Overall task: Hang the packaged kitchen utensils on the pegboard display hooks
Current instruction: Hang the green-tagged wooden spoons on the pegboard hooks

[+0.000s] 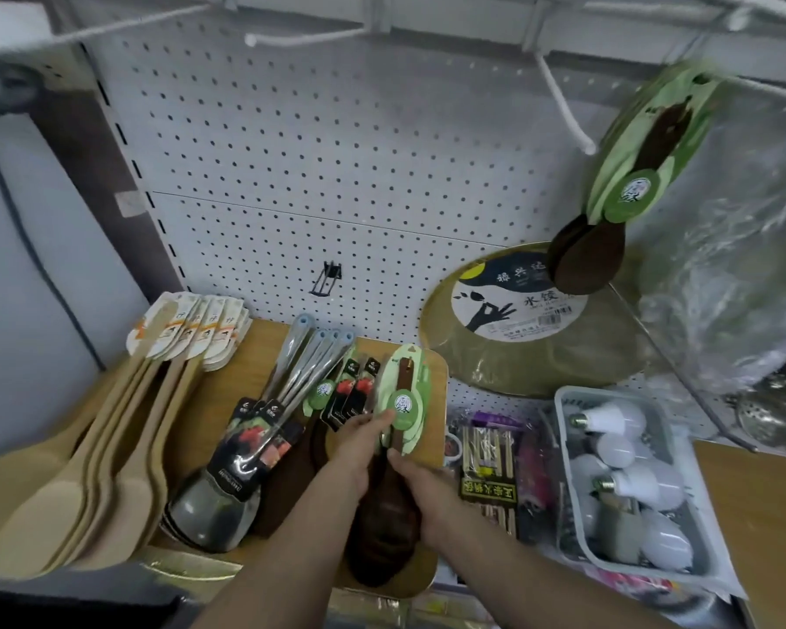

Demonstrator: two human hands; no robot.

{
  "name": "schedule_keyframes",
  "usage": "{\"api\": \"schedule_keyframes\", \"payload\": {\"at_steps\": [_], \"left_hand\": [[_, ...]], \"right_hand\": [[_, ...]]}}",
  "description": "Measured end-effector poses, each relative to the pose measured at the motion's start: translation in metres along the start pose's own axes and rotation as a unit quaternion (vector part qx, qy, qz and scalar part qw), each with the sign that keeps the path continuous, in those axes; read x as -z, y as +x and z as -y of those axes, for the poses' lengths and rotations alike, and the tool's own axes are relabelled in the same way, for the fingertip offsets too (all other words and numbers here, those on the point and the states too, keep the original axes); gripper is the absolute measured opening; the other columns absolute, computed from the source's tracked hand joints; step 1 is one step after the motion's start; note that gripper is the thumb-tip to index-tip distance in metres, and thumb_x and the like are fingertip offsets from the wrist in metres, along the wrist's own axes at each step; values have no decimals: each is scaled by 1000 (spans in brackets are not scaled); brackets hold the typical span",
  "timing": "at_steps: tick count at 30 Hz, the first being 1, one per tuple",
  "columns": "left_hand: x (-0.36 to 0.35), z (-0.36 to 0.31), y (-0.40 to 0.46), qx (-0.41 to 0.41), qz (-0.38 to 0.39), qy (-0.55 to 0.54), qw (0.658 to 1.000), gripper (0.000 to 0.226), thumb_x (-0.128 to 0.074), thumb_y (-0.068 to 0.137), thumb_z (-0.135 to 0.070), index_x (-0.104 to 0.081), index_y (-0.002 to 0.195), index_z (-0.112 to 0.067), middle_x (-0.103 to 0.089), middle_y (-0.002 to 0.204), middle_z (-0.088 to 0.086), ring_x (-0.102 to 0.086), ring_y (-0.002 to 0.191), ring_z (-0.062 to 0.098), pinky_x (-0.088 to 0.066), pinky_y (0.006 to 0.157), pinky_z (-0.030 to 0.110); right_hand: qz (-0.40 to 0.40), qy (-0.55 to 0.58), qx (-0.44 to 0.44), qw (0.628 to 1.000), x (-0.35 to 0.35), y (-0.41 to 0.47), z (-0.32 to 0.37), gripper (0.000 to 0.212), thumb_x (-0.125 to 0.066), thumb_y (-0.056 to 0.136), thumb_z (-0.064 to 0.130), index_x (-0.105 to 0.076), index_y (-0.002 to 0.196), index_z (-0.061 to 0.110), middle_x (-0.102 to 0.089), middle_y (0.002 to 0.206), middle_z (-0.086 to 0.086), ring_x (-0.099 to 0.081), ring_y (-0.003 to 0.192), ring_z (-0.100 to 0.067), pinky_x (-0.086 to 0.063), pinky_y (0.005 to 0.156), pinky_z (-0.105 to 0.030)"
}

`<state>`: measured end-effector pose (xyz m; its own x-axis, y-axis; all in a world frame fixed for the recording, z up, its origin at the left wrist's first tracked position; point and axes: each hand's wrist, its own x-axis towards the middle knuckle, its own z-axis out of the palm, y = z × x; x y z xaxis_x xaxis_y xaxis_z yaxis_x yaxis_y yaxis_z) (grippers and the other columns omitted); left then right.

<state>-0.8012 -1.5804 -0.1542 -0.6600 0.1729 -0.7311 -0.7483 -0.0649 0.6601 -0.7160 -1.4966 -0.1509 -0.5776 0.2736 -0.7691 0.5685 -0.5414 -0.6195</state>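
Looking down from the head camera, a wooden board (434,370) lies on a shelf below the white pegboard (314,174). Both hands meet over a dark wooden spoon (389,506) with a green card, which lies on this board. The left hand (359,451) curls around its handle, thumb on the card; the right hand (420,481) grips the handle from the other side. More such spoons (631,183) hang on a hook (767,90) at upper right. A grey basket (563,404) of bulbs stands to the right.
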Motion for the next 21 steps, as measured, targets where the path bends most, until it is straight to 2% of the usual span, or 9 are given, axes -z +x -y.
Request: {"api": "schedule_keyframes", "payload": {"at_steps": [3, 5, 8, 11, 13, 16, 18, 21], "left_hand": [[13, -6, 9, 0, -16, -18, 1000, 45, -88, 75, -28, -68, 111, -11, -73, 106, 14, -70, 99, 33, -56, 94, 48], [20, -11, 15, -2, -20, -24, 999, 53, -91, 70, -32, -68, 113, -10, -73, 107, 14, -70, 100, 35, -56, 95, 50], [29, -19, 19, -12, -22, -20, 999, 42, -88, 75, -33, -68, 106, -13, -72, 104, 11, -68, 101, 32, -55, 96, 49], [31, -21, 27, -21, -28, 1, 999, 41, -89, 73, -33, -72, 106, -16, -72, 105, 9, -67, 102, 32, -55, 95, 49], [27, -20, 31, -31, -36, 19, 999, 34, -90, 71, -29, -77, 100, -18, -75, 103, 10, -69, 99, 32, -56, 94, 49], [20, -19, 33, -33, -55, 50, 997, 17, -86, 77, -24, -74, 88, -22, -71, 95, 6, -66, 98, 29, -54, 96, 43], [18, -18, 35, -31, -55, 50, 997, 16, -83, 81, -23, -75, 94, -21, -69, 95, 6, -63, 98, 29, -53, 91, 39], [19, -19, 32, -23, -51, 43, 997, 15, -82, 83, -24, -75, 96, -22, -70, 101, 9, -64, 100, 32, -54, 93, 42]], "right_hand": [[19, -11, -13, 1000, -16, 2, 3, 15, -76, 90, 16, -72, 101, 7, -78, 79, -13, -74, 78, -31, -59, 67, -37], [22, -29, -1, 999, -25, 2, 8, 13, -77, 90, 18, -71, 97, 8, -77, 77, -11, -73, 79, -30, -59, 70, -37], [20, -56, -4, 998, -34, 12, 13, 12, -77, 90, 19, -71, 93, 8, -77, 78, -10, -73, 80, -30, -61, 80, -42], [-13, -76, 16, 997, -37, 25, 10, 30, -83, 84, 24, -73, 107, 7, -79, 89, -12, -76, 82, -32, -62, 83, -46], [-38, -88, 22, 995, -32, 32, 6, 40, -85, 80, 30, -73, 112, 9, -79, 95, -11, -76, 85, -31, -62, 83, -45], [-57, -119, 43, 990, -24, 34, 7, 31, -79, 86, 37, -72, 105, 13, -77, 103, -9, -73, 89, -24, -59, 77, -33], [-55, -159, 63, 984, -22, 33, 10, 32, -71, 91, 47, -71, 103, 18, -75, 105, -6, -71, 92, -22, -57, 82, -34], [-42, -211, 86, 973, -25, 29, 12, 44, -59, 94, 59, -70, 111, 20, -74, 107, -5, -70, 99, -24, -56, 93, -40]]}}
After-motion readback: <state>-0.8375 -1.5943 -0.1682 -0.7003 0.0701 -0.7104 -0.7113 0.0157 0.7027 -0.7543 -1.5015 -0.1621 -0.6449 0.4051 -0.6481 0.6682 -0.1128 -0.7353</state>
